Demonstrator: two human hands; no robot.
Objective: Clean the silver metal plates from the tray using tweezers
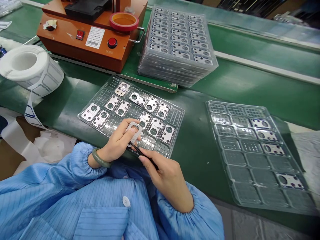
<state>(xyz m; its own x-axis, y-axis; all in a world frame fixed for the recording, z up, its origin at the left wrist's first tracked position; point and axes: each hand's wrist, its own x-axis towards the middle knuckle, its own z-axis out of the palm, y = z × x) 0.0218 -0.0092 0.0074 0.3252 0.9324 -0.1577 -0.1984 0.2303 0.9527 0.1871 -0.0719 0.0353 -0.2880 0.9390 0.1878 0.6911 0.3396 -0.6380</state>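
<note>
Fingers of the left hand (117,144) are pinching a metal plate (137,135) over the near part of a clear tray (175,116); the right hand's (167,170) fingers are pressing together around a slim black tool (137,149), whose tip is meeting or nearly meeting the plate's near end; the plate is looking light, stiff and probably slippery, its rim seeming the safest hold; the tray is carrying more plates, one lying askew, among vacant pockets; a right-hand tray (258,161) is holding four plates; behind, stacked trays (172,71) are holding many similar pieces.
</note>
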